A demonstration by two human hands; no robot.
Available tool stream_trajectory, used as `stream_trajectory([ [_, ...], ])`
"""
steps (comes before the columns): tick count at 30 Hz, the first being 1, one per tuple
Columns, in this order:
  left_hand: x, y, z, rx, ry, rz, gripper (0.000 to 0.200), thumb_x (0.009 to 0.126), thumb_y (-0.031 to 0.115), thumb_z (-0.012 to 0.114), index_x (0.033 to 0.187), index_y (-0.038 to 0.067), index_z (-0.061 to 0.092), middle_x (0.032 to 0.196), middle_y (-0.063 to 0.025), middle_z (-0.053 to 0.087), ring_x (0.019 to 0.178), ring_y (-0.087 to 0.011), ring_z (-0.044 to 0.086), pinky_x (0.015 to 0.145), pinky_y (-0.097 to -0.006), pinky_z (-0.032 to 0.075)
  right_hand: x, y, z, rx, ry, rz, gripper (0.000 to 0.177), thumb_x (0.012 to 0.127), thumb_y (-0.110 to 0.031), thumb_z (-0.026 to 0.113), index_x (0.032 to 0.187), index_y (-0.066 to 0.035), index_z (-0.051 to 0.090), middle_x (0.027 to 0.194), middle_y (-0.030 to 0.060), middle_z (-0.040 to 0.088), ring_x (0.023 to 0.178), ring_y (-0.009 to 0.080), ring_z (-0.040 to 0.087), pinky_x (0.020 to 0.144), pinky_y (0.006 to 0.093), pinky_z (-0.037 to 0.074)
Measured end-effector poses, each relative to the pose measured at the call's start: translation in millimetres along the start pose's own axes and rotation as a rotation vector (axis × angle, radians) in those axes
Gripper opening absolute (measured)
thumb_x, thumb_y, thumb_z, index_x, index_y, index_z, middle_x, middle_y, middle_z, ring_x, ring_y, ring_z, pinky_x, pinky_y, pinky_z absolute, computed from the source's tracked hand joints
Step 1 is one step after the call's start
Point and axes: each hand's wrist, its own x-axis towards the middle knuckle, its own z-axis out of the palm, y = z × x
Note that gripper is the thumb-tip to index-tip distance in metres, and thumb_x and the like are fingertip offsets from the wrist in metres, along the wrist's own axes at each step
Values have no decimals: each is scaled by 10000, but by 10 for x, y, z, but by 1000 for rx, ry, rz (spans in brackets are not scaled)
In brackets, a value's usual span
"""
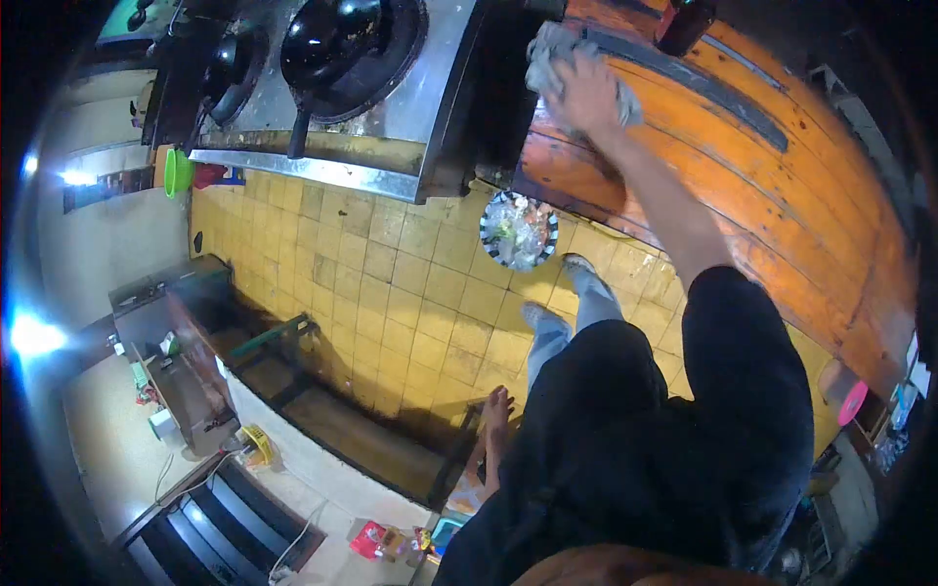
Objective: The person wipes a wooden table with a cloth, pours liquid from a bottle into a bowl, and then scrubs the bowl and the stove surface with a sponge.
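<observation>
- Had dark clothing closest to the camera, filling plenty of the lower middle and right.
- Spotted a grey cloth up top: soft-looking, all bunched and wrinkled, with folds heaped to the left of the fingers and another bit poking out on the right.
- Found it lying on the orange wooden table, near the end by the stove.
- Had the right hand laid right over that cloth, palm down, fingers spread. Couldn't tell about any actual grip, with the fingertips kinda lost in the folds.
- Saw the left hand down low, well apart from the cloth, fingers loosely bent, out over the yellow floor tiles.
- Noticed a long dark strip on the table too, just beside the cloth and running off to the right.
- Also spotted a bowl with a black-and-white striped rim on the floor, below the table edge, full of pale jumbled stuff too blurry to name.
</observation>
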Motion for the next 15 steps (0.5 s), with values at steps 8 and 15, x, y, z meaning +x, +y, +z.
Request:
stream_trajectory([
  [8, 303, 759, 184, -76, 67, 105, 395, 919, 285, 572, 1246, 77, 495, 1097, -85, 575, 935, -210, 616, 695, -336, 492, -1479, -1138, -287, 487, -198, -169, 500, 733, -247, 669, 1215, -172, 562, 1279, 171, 494, 1163, 398, 473, 986, 514, 371],
  [15, 560, 1446, 266, 64, -43, 180, 440, 905, 281, 581, 1273, 60, 483, 1132, -136, 593, 934, -251, 635, 715, -335, 503, -1931, -89, -1122, 1211, 325, 411, 527, 775, -273, 726, 1177, 22, 552, 1146, 186, 596, 1107, 265, 549, 954, 383, 421],
])
